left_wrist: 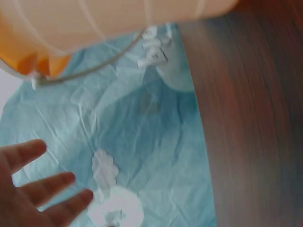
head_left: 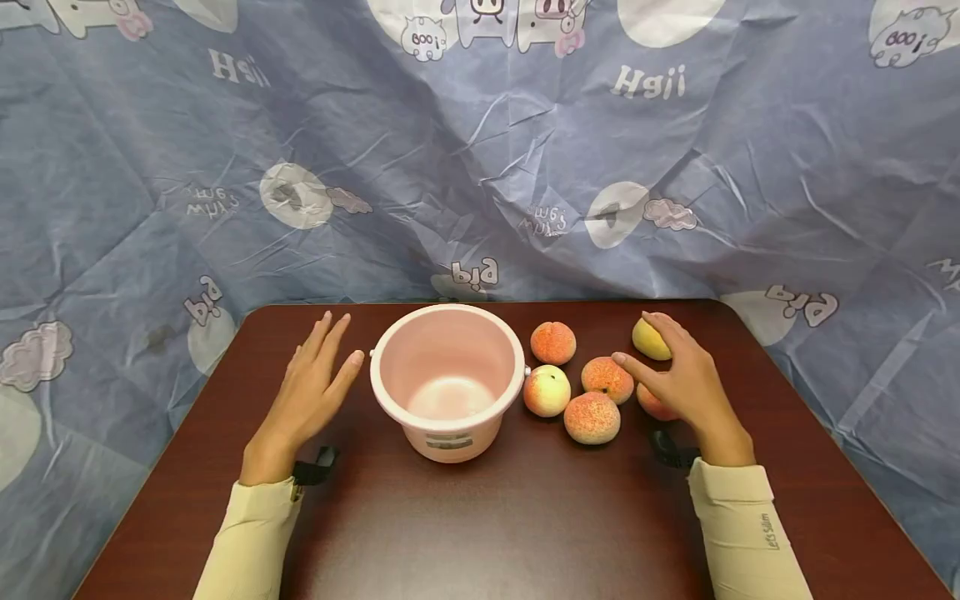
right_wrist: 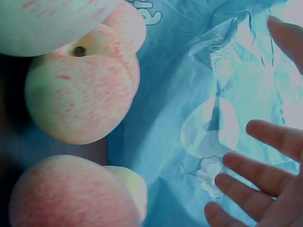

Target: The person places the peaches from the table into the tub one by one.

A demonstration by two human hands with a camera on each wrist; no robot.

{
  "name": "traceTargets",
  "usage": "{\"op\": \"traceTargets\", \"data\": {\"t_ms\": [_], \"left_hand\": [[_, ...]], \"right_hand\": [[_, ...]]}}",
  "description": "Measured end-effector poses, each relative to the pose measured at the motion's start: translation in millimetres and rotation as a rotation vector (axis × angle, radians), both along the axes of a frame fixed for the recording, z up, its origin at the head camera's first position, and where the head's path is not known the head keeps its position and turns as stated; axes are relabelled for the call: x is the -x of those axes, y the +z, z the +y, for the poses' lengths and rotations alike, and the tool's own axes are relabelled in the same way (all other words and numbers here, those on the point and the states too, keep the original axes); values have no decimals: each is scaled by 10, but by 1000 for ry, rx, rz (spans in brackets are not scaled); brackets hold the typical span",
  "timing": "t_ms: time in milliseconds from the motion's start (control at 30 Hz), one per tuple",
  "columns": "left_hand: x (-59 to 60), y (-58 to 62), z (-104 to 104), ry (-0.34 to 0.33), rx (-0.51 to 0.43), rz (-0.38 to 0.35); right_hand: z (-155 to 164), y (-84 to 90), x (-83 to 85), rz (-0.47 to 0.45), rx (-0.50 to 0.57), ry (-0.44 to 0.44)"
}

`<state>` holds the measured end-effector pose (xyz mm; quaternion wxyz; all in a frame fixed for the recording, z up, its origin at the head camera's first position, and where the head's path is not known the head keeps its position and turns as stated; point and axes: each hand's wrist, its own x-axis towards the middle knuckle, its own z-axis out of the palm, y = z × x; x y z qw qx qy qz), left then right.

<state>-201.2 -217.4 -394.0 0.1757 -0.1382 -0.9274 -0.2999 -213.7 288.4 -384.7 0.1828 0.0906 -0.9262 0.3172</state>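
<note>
A pink bucket (head_left: 447,375) stands empty on the dark brown table (head_left: 525,517). My left hand (head_left: 315,379) lies flat just left of it, fingers straight, holding nothing; the left wrist view shows its fingers (left_wrist: 38,189) and the bucket (left_wrist: 94,23) above. Several peaches lie right of the bucket: one (head_left: 553,342) at the back, one (head_left: 547,390) by the bucket, one (head_left: 607,377), one (head_left: 592,417) in front. My right hand (head_left: 678,375) hovers open over a yellowish peach (head_left: 648,340) and a reddish one (head_left: 654,405). In the right wrist view, peaches (right_wrist: 83,92) fill the left and the fingers (right_wrist: 255,189) spread.
A blue cartoon-print cloth (head_left: 480,150) hangs behind the table and drapes down both sides. Black wrist straps (head_left: 317,467) show at both cuffs. Bare tabletop stretches in front of the bucket toward me.
</note>
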Motion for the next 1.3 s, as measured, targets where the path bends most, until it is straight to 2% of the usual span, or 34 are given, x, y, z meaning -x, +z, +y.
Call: {"op": "traceTargets", "data": {"t_ms": [167,333,400,567,700,900,1300], "left_hand": [[-11,18,118,-130,-175,59],[-188,218,333,-248,-335,71],[-257,297,405,-288,-377,67],[-269,295,488,-348,-426,73],[-287,279,546,-359,-422,74],[-294,241,590,-337,-407,58],[-284,160,615,-317,-381,62]], "right_hand": [[103,-62,-23,-41,113,-19],[217,-116,-40,-108,171,5],[252,-137,-53,-127,176,11],[325,-187,-65,-123,189,32],[379,-235,-60,-123,199,37],[439,-293,-65,-135,177,30],[470,-320,-104,-133,158,26]]}}
